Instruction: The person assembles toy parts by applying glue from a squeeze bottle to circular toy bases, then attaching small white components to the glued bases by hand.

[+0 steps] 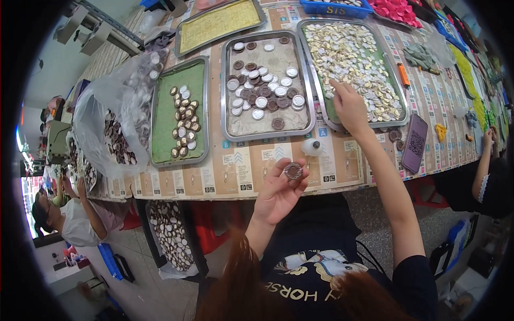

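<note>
My left hand point(277, 199) is raised over the table's near edge. Its thumb and fingers pinch a brown round disc with a ridged rim point(293, 170), face toward me. My right hand point(350, 109) reaches to the left side of a metal tray point(402, 109) spread with small gold-and-white pieces point(353, 59). The fingertips are drawn together at the pieces; whatever is between them is too small to make out. Left of that tray, another metal tray point(225, 101) carries brown discs and white-backed discs point(261, 101). A small white bottle point(310, 147) stands between my hands.
A green-lined tray point(160, 128) with gold-faced discs and a clear plastic bag point(96, 115) of discs lie left. A yellow-lined tray point(219, 27) is behind. A phone point(415, 142) and orange lighter point(403, 75) lie right. Other people sit at both sides.
</note>
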The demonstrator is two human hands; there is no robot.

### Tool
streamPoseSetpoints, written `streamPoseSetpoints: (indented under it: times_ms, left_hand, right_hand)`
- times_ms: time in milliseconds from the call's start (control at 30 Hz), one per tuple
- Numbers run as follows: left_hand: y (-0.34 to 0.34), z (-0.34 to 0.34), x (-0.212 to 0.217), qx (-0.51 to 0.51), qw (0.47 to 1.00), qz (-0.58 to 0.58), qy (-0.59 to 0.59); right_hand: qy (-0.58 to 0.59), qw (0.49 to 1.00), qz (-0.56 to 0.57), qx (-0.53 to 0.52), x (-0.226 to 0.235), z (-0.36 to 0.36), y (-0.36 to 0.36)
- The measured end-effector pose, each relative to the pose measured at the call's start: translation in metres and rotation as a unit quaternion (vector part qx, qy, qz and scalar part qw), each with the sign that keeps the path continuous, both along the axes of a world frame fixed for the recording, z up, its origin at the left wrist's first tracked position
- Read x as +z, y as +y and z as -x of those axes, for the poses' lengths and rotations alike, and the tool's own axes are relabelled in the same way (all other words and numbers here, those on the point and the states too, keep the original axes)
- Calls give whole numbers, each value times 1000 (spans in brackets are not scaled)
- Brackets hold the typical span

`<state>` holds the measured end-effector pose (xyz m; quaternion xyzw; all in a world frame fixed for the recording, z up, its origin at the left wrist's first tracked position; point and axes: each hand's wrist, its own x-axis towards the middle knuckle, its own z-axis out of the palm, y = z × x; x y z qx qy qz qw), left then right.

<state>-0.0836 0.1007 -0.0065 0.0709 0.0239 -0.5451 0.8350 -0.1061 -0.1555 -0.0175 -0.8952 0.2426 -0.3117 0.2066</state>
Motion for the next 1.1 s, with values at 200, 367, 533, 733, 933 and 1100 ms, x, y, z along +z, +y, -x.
streamPoseSetpoints:
  times_ms: [200, 367, 533, 733, 933, 1100]
  left_hand:
    - [-8, 5, 1, -35, 997, -50, -51]
    - [-9, 5, -1, -43, 996, -51, -65]
    - [-15, 9, -7, -77, 997, -13, 20]
    - [-20, 20, 3, -121, 987, -93, -48]
    - [-14, 18, -1, -120, 988, -100, -22]
    - [-13, 16, 2, -126, 988, -86, -10]
  right_hand:
    - [33, 999, -21, 27, -10, 29, -8]
    - [-49, 966, -255, -12, 14, 44, 10]
    - [-148, 811, -567, -1, 52, 75, 69]
    - [-118, 813, -569, 47, 39, 92, 109]
    - [-49, 936, -341, 71, 39, 98, 110]
    - [-36, 917, -382, 112, 52, 100, 109]
